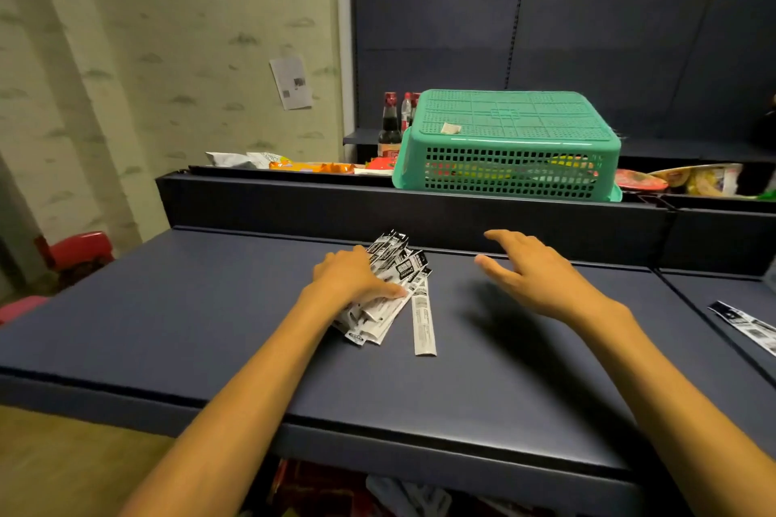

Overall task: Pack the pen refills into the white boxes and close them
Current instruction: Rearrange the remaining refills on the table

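Listing what we are seeing from the head camera, item by item.

Item one: a loose heap of black-and-white printed pen refill packets (397, 264), lying on the dark navy padded table top (210, 306), near its raised back edge. We are pressing our left hand (352, 277) palm-down on this heap, its fingers close together and curving over the packets.

Item two: a single long white refill packet (423, 317), lying flat just beside the heap on its right side, touching it at the upper end.

Item three: our right hand (529, 269), hovering above the table to the right of the heap, fingers spread apart and holding nothing.

Item four: another printed refill packet (745, 325), lying well apart on the neighbouring navy surface at the far right.

Item five: an upturned green perforated plastic basket (510, 143), sitting behind the raised edge, with dark glass bottles (389, 126) standing just to its left.
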Tool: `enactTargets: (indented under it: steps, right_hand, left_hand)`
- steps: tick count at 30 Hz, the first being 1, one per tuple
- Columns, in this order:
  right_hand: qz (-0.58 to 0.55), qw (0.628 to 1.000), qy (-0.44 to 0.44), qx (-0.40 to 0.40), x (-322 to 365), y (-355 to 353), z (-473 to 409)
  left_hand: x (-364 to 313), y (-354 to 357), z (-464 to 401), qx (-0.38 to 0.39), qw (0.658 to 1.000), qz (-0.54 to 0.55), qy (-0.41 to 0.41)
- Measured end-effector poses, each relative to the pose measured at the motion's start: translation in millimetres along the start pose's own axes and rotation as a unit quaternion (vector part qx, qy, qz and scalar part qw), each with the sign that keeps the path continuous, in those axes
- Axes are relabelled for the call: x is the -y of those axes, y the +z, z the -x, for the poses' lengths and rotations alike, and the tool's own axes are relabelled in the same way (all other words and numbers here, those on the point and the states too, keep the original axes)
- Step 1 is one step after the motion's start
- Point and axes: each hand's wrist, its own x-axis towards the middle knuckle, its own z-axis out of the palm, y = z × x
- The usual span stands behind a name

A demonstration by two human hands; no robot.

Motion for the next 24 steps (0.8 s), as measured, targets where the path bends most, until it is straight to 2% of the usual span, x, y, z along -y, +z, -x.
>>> enactTargets:
  steps: [10, 24]
  right_hand:
    - [-0.002, 1.000, 0.022, -0.002, 13, 0, 11]
    - [0.010, 0.999, 0.036, -0.005, 26, -2, 22]
  left_hand:
    - [16, -17, 3, 0.072, 0.996, 0.029, 0.034]
    - [31, -10, 9, -0.044, 0.994, 0.054, 0.083]
